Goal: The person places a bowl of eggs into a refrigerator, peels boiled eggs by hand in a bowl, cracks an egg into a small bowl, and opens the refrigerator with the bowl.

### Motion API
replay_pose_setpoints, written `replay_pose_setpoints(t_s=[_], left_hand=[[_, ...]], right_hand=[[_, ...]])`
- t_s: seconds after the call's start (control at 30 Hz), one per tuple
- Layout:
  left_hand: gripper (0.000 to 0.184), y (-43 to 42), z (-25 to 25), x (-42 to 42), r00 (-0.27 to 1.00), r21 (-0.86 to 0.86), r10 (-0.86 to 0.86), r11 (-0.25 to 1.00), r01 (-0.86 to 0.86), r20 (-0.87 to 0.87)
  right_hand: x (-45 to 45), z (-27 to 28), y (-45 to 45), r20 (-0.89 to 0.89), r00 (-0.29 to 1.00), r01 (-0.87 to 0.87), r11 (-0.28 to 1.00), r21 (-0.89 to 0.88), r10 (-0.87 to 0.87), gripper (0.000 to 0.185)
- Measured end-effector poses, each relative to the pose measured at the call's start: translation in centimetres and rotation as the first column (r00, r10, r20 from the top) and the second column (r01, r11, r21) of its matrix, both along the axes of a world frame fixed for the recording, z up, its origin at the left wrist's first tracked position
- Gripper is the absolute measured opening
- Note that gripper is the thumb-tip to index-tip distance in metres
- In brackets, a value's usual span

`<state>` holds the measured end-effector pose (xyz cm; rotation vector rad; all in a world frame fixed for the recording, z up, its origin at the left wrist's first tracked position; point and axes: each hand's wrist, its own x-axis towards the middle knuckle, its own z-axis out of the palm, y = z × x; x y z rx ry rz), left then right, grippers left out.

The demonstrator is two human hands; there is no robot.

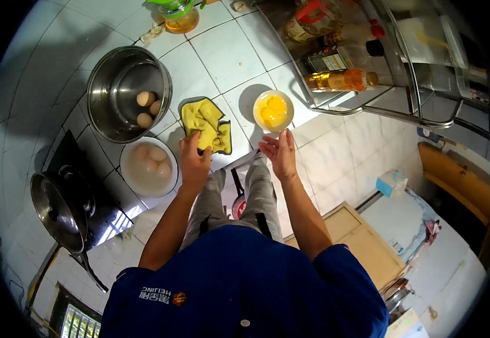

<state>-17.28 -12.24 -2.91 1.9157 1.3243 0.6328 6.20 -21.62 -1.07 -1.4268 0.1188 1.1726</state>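
Note:
My left hand (195, 159) is at the near edge of a crumpled yellow cloth (204, 118) with dark trim, fingers and thumb closed on its corner. My right hand (280, 154) is held just below a small white bowl (257, 117), its fingers stretched and apart, with nothing seen in it. Several raw egg yolks (272, 110) lie in that bowl. Left of my left hand, a white bowl (138, 186) holds several whole eggs (151, 164) in liquid. Behind it, a deep steel pot (99, 107) contains a few brown eggs (145, 99).
A frying pan (59, 211) sits on the black cooktop (110, 225) at the left. A green-lidded glass jar (181, 18) stands at the back of the tiled counter (217, 53). On the right, a metal rack (394, 118) holds several bottles, including one of amber oil (338, 80).

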Motion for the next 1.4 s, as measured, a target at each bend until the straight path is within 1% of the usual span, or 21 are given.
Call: replay_pose_setpoints(t_s=[0.07, 0.1, 0.17, 0.23, 0.33, 0.4, 0.43, 0.5, 0.53, 0.57, 0.63, 0.67, 0.8, 0.9, 0.97, 1.1, 1.17, 1.23, 1.3, 1.37, 1.4], left_hand=[[0.059, -0.1, 1.1, 0.0, 0.986, -0.008, 0.022, 1.000, -0.023, -0.168], [0.059, -0.4, 2.4, 0.4, 0.983, -0.003, 0.026, 1.000, -0.027, -0.181], [0.054, -0.8, 5.2, 1.4, 0.968, 0.077, 0.113, 0.992, -0.099, -0.222], [0.051, -1.5, 6.6, 1.8, 0.953, 0.077, 0.106, 0.993, -0.088, -0.283], [0.051, -2.5, 7.7, 3.3, 0.929, 0.207, 0.138, 0.976, -0.069, -0.343], [0.047, -3.4, 7.3, 4.2, 0.991, -0.264, 0.128, 0.958, -0.116, 0.029], [0.047, -3.7, 6.9, 4.9, 0.991, -0.251, 0.135, 0.960, -0.125, 0.022], [0.040, -3.6, 6.7, 7.3, 0.888, -0.676, 0.339, 0.735, -0.044, 0.311], [0.046, -3.5, 7.5, 8.5, 0.843, -0.786, 0.401, 0.616, 0.041, 0.359], [0.046, -3.7, 7.8, 9.6, 0.840, -0.780, 0.403, 0.624, 0.037, 0.362], [0.055, -4.2, 8.2, 11.4, 0.726, -0.884, 0.531, 0.402, 0.239, 0.438], [0.061, -4.5, 8.3, 12.0, 0.701, -0.852, 0.492, 0.379, 0.361, 0.516], [0.056, -6.5, 10.7, 15.6, 0.691, -0.792, 0.386, 0.314, 0.524, 0.611], [0.049, -8.4, 11.0, 17.4, 0.665, -0.753, 0.357, 0.245, 0.611, 0.656], [0.042, -9.4, 13.0, 19.4, 0.612, -0.691, 0.327, 0.245, 0.680, 0.720], [0.039, -10.9, 16.7, 23.1, 0.603, -0.634, 0.198, 0.242, 0.734, 0.773], [0.037, -11.7, 17.5, 24.9, 0.635, -0.684, 0.254, 0.258, 0.683, 0.730], [0.035, -12.0, 18.8, 26.9, 0.618, -0.654, 0.216, 0.211, 0.727, 0.756], [0.037, -12.6, 20.7, 28.9, 0.618, -0.641, 0.172, 0.230, 0.732, 0.767], [0.039, -12.9, 22.8, 30.7, 0.635, -0.647, 0.130, 0.211, 0.733, 0.762], [0.039, -13.2, 23.4, 31.7, 0.631, -0.641, 0.119, 0.209, 0.738, 0.766]], right_hand=[[1.5, -0.2, 1.4, -0.016, 1.000, -0.024, 0.997, 0.071, 0.025, 0.047], [1.9, -0.3, 1.8, -0.025, 0.998, -0.051, 0.989, 0.138, 0.055, 0.046], [2.4, -0.7, 2.5, -0.016, 0.997, -0.072, 0.986, 0.148, 0.076, 0.046], [2.9, -1.3, 2.8, 0.031, 0.997, -0.074, 0.991, 0.115, 0.071, 0.046], [3.7, -1.7, 2.8, 0.041, 0.993, -0.112, 0.984, 0.142, 0.107, 0.051], [4.5, -1.6, 2.5, 0.042, 0.991, -0.136, 0.978, 0.157, 0.131, 0.053], [4.8, -1.6, 2.1, 0.053, 0.988, -0.153, 0.976, 0.158, 0.146, 0.056], [5.7, -1.0, 1.2, 0.017, 0.978, -0.207, 0.962, 0.181, 0.207, 0.060], [6.3, -0.3, 0.5, 0.022, 0.971, -0.239, 0.955, 0.174, 0.239, 0.059], [6.7, 0.4, -0.2, 0.030, 0.962, -0.273, 0.947, 0.171, 0.272, 0.058], [8.0, 2.7, -1.9, 0.026, 0.951, -0.309, 0.939, 0.154, 0.309, 0.056], [8.5, 4.0, -2.8, 0.018, 0.941, -0.337, 0.933, 0.125, 0.338, 0.054], [11.4, 10.0, -7.2, 0.085, 0.905, -0.423, 0.900, 0.107, 0.416, 0.046], [13.5, 13.8, -10.1, 0.075, 0.918, -0.395, 0.916, 0.074, 0.390, 0.046], [14.9, 16.1, -12.1, 0.101, 0.920, -0.387, 0.919, 0.072, 0.379, 0.046], [17.1, 20.6, -14.8, 0.170, 0.937, -0.315, 0.948, 0.042, 0.304, 0.044], [18.1, 21.7, -16.1, 0.209, 0.944, -0.267, 0.963, 0.029, 0.255, 0.045], [19.3, 23.5, -17.4, 0.238, 0.942, -0.263, 0.961, 0.081, 0.237, 0.047], [21.3, 24.9, -19.2, 0.253, 0.939, -0.261, 0.961, 0.090, 0.231, 0.055], [23.4, 26.3, -20.0, 0.325, 0.939, -0.173, 0.971, 0.163, 0.113, 0.061], [25.8, 26.6, -21.1, 0.418, 0.892, -0.243, 0.963, 0.120, 0.173, 0.065]])
